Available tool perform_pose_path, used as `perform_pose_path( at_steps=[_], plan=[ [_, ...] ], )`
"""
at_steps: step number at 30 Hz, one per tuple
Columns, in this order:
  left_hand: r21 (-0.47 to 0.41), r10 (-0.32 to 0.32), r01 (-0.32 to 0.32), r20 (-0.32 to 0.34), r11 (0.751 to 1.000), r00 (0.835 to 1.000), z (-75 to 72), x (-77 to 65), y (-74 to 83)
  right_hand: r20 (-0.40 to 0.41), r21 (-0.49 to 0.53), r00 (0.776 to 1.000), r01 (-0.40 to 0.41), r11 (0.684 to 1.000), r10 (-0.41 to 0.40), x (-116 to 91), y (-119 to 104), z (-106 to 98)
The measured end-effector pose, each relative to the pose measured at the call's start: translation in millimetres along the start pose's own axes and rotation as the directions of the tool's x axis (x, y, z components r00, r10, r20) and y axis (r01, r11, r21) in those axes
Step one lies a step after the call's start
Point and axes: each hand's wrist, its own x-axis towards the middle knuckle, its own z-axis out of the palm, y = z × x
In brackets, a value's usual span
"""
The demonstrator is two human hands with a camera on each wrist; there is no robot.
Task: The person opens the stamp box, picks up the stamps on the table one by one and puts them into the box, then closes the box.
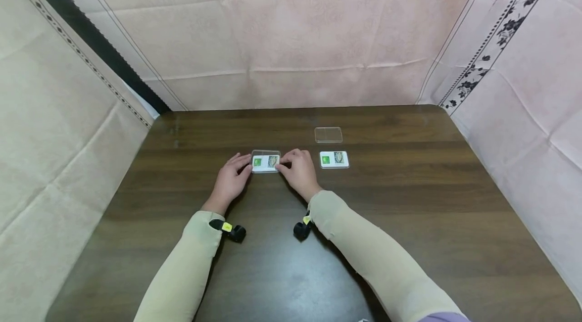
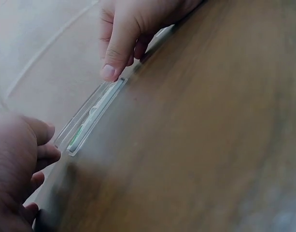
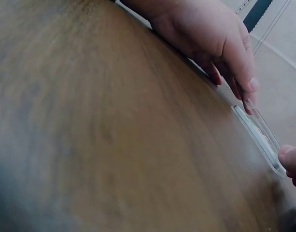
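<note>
A clear plastic lid (image 1: 265,152) is held by both hands just above a shallow clear case (image 2: 73,153). Inside that case lies a white card (image 1: 261,166) with a green square and a round printed picture. My left hand (image 1: 234,180) pinches the lid's left end between thumb and fingers. At the opposite end, thumb and fingers of my right hand (image 1: 298,173) pinch the lid too. Seen from the right wrist, the lid (image 3: 264,122) tilts slightly over the case, with a narrow gap between them.
To the right sits a second clear case with a similar white card (image 1: 334,159). Behind it lies another clear plastic lid (image 1: 328,134), flat on the brown wooden table (image 1: 386,211). Pale cloth (image 1: 291,34) hangs along the table's back and sides.
</note>
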Motion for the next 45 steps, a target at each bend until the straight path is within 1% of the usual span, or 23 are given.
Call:
perform_pose_path(
  at_steps=[6, 13, 20, 25, 33, 36, 39, 43, 45],
  plan=[
    [0.029, -0.015, 0.015, -0.018, 0.999, 1.000, -0.7, -2.1, 1.5, 0.003, -0.003, 1.000, 0.009, 1.000, -0.009, -3.9, -1.5, -1.7],
    [0.071, 0.014, -0.012, -0.024, 0.997, 1.000, 0.1, -2.8, 2.5, -0.005, -0.035, 0.999, 0.033, 0.999, -0.033, -6.0, -1.2, -1.2],
    [0.094, 0.037, -0.033, -0.039, 0.995, 0.999, 1.2, -3.1, 3.1, -0.037, -0.024, 0.999, 0.036, 0.999, -0.037, -10.2, -0.5, -2.0],
    [0.112, 0.044, -0.039, -0.040, 0.993, 0.998, 0.6, -4.2, 4.1, -0.022, -0.060, 0.998, 0.054, 0.997, -0.056, -11.6, -0.6, -2.3],
    [0.146, 0.078, -0.068, -0.066, 0.987, 0.995, 1.0, -5.1, 5.4, 0.009, -0.088, 1.000, 0.025, 0.996, -0.024, -10.4, -1.4, -1.6],
    [0.178, 0.099, -0.084, -0.076, 0.980, 0.992, 2.3, -4.6, 5.2, 0.016, -0.116, 0.999, 0.037, 0.993, -0.036, -10.3, -0.9, -1.3],
    [0.228, 0.127, -0.106, -0.079, 0.968, 0.989, 3.9, -3.9, 4.9, 0.030, -0.154, 0.998, 0.055, 0.987, -0.051, -10.5, -1.0, -1.6],
    [0.320, 0.152, -0.126, -0.056, 0.939, 0.987, 4.6, -3.9, 6.9, 0.050, -0.214, 0.995, 0.092, 0.972, -0.083, -10.9, -3.5, -3.2],
    [0.371, 0.164, -0.139, -0.037, 0.918, 0.986, 4.2, -3.9, 8.9, 0.062, -0.266, 0.992, 0.125, 0.956, -0.112, -10.7, -4.7, -3.6]
  ],
)
